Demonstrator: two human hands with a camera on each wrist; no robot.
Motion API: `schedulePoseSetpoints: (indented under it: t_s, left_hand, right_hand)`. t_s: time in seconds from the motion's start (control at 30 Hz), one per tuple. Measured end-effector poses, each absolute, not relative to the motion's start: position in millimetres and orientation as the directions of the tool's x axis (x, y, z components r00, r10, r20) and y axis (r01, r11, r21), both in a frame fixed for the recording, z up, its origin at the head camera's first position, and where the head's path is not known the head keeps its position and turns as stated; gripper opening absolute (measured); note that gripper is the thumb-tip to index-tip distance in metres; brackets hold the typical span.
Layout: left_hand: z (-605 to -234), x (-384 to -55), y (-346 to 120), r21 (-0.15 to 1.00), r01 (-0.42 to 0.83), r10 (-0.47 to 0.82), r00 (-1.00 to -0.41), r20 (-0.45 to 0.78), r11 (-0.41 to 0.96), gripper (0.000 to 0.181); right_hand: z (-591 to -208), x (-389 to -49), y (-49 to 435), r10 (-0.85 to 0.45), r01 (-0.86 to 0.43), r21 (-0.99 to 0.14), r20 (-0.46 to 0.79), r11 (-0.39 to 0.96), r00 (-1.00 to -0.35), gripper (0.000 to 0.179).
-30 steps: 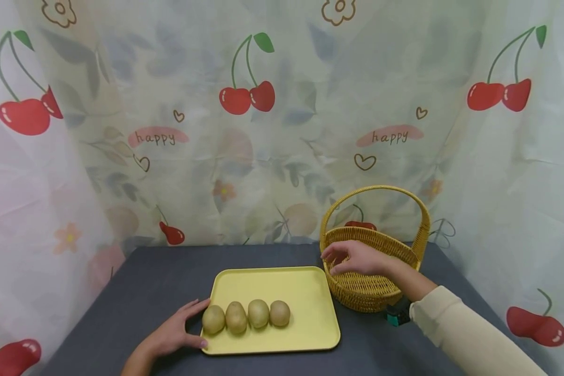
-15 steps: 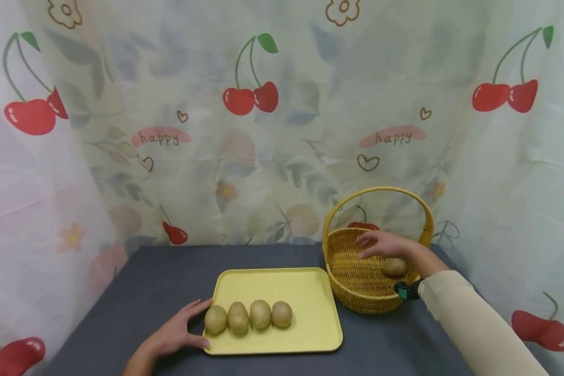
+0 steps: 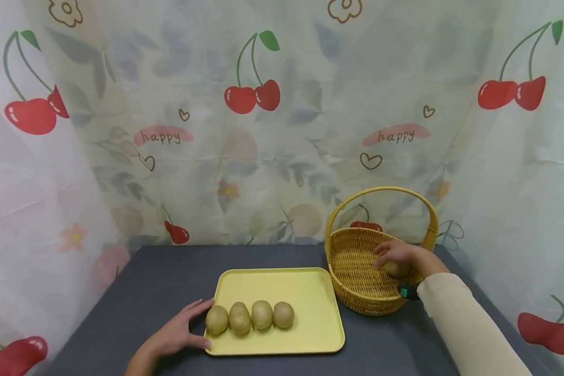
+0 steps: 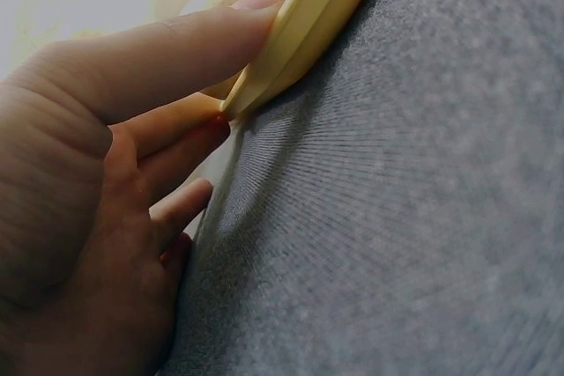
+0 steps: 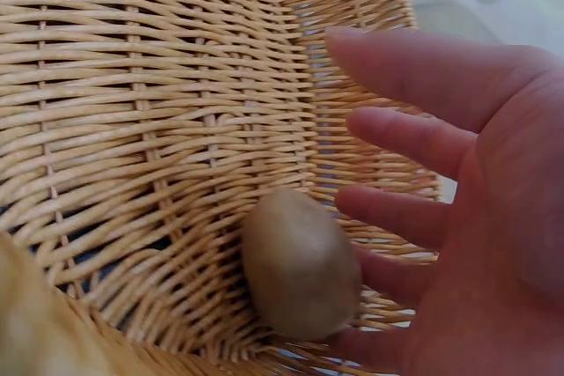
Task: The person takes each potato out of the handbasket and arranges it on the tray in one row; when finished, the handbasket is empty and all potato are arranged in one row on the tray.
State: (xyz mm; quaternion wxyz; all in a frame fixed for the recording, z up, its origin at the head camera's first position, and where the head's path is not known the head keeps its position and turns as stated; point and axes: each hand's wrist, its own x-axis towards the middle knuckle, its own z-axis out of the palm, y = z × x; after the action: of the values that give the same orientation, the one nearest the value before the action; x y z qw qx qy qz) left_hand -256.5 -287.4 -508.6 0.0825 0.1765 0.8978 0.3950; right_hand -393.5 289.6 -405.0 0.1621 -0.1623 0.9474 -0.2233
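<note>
Several brown-green kiwis (image 3: 262, 315) lie in a row on the near left part of a yellow tray (image 3: 305, 297). My left hand (image 3: 175, 334) rests against the tray's left edge, thumb and fingers spread apart; in the left wrist view the thumb (image 4: 189, 55) touches the rim. At the right stands a wicker basket (image 3: 357, 303) with a tall handle. One kiwi (image 5: 300, 266) lies inside at its right end, partly covered by my right hand (image 3: 401, 255) in the head view. In the right wrist view the right fingers (image 5: 405, 143) are extended, the lower ones right beside this kiwi.
A dark grey cloth (image 3: 178, 277) covers the table. The basket's arched handle (image 3: 380, 189) rises above its bowl, behind the right hand. A curtain (image 3: 282, 156) printed with cherries hangs behind and along both sides.
My right hand has moved rightward from the basket's left side and lowered over the kiwi inside. The left hand stays at the tray's edge, and the kiwis on the tray keep their places.
</note>
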Motion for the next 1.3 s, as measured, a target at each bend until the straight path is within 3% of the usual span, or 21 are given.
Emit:
schedulePoseSetpoints:
  t_s: [0.37,0.5,0.63,0.87,1.3]
  left_hand:
    - [-508,-258,-286,0.745,0.245,0.376,-0.927,-0.009,0.621,0.091]
    - [-507,-258,-285,0.74,0.262,0.388,-0.922,0.002,0.619,0.091]
    - [-508,-258,-285,0.738,0.27,0.392,-0.92,0.008,0.618,0.091]
    - [-509,-258,-285,0.747,0.25,0.38,-0.925,-0.003,0.616,0.091]
    - [-510,-256,-287,0.746,0.239,0.368,-0.93,-0.008,0.622,0.09]
  right_hand:
    - [-409,-383,283,-0.372,-0.165,-0.503,-0.346,0.849,-0.861,0.037]
    - [-409,-381,282,-0.366,-0.165,-0.503,-0.332,0.848,-0.869,0.031]
    - [-408,-381,278,-0.391,-0.216,-0.501,-0.276,0.838,-0.878,0.03]
    - [-404,-374,263,-0.421,-0.21,-0.662,-0.175,0.719,-0.89,0.051]
    - [-403,-342,231,-0.566,-0.456,-0.704,0.093,0.544,-0.819,0.045]
